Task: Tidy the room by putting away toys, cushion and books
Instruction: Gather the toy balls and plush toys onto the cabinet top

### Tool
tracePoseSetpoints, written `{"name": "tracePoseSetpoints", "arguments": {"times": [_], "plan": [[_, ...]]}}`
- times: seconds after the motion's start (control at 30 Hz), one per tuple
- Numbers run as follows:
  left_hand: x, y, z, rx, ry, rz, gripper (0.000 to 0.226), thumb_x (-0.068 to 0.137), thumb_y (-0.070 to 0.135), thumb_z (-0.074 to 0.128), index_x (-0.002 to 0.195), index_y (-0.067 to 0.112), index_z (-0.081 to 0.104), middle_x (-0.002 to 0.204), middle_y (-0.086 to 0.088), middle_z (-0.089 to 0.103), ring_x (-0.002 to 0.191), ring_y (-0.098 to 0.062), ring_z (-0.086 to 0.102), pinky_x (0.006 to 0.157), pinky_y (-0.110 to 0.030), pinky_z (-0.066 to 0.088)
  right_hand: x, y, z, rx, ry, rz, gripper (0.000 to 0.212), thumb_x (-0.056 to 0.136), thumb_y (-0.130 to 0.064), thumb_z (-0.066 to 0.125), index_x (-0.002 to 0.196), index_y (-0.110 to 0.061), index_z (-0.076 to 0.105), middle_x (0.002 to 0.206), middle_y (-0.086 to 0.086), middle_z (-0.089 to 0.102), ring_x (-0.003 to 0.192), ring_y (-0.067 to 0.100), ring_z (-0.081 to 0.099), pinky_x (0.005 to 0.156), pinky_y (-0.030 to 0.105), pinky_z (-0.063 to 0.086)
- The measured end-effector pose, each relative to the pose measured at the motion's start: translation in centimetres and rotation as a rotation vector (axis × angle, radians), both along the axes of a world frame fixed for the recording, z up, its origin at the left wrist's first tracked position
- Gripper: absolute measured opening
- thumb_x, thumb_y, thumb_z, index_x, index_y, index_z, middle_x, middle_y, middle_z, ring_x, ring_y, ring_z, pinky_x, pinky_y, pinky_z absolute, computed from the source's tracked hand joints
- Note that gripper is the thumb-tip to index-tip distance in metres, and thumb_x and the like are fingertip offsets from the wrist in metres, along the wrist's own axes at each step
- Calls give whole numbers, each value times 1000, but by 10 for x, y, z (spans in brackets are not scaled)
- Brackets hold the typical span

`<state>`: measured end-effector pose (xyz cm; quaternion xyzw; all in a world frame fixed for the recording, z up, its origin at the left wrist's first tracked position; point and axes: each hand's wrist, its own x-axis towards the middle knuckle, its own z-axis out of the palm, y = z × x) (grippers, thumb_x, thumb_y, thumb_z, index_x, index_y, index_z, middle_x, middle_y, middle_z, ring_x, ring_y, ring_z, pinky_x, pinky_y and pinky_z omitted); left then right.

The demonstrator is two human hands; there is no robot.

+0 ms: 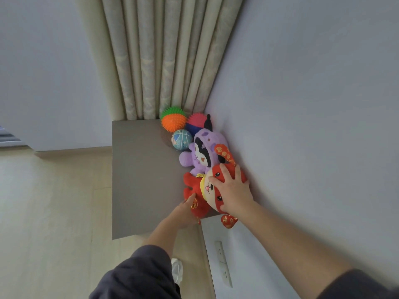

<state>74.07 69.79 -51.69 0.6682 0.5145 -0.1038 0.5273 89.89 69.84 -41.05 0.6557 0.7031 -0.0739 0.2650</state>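
A red plush toy (195, 186) lies on the grey cabinet top (142, 169), against the wall. My right hand (232, 188) presses on its head with fingers spread. My left hand (183, 212) holds its body from below at the cabinet's near edge. Behind it sits a purple plush toy (203, 152). Farther back in the corner are a green and orange spiky ball (173, 119), a pink and blue spiky ball (196, 123) and a small blue basketball (181, 139).
The white wall (302, 104) runs along the right of the cabinet. Beige curtains (164, 57) hang behind it. Light wooden floor (54, 212) lies to the left. Wall sockets (222, 262) sit below the cabinet's near end.
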Motion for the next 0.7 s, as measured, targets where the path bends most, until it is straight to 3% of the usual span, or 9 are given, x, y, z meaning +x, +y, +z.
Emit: {"name": "tracePoseSetpoints", "arguments": {"times": [0.17,0.3,0.53,0.7], "plan": [[-15,-11,55,116,-10,-65,66,94,22,54,150,15,19,148,-8,36,134,-25,38,108,-27,27,-3,-7,6,24,-12,35,87,81,-41,71,148,-40,16,159,7,1,143,48,2,106,66,31],[-43,-20,87,227,-90,-9,78,90,22,61,152,16,12,155,-5,24,140,-23,28,110,-25,22,-9,-14,19,110,59,85,72,87,-46,58,148,-37,21,159,9,11,145,43,5,110,65,24],[-120,-70,127,418,-91,273,77,85,28,65,150,26,22,150,4,32,136,-17,37,107,-29,33,-58,-40,53,147,382,8,68,88,-40,57,148,-34,26,157,5,22,147,28,14,116,53,19],[-175,-121,166,558,-97,476,68,88,28,65,146,24,30,145,7,39,131,-13,41,101,-23,34,-124,-69,93,109,695,30,60,91,-31,57,146,-30,33,149,-2,38,137,18,36,110,31,34]]}}
